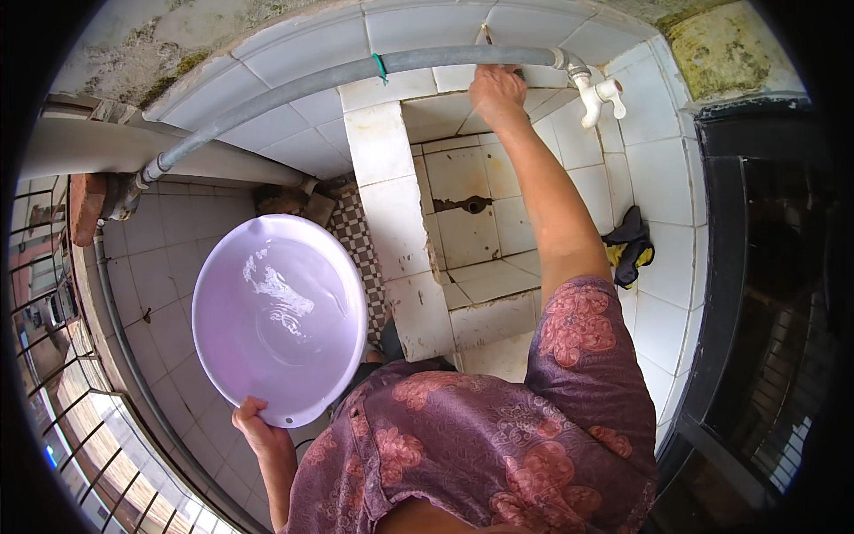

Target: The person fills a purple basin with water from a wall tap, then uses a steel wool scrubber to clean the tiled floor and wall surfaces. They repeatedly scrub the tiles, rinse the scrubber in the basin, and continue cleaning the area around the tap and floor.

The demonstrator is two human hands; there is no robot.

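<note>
My left hand grips the near rim of a light purple plastic basin, beside a small hole in that rim. Clear water with bright ripples lies in the basin, which is held out at the left. My right arm reaches forward over a white-tiled sink with a round drain hole. At the far wall, my right hand is bent under a grey pipe, its fingers partly hidden. Something dark shows beside those fingers. A thin brown piece sticks up just behind the pipe; whether I hold either cannot be told.
A white plastic tap hangs from the pipe's right end. Black and yellow gloves or cloth lie against the right wall. The sink's tiled ledge stands between basin and sink. Window bars run along the left, a black-framed door along the right.
</note>
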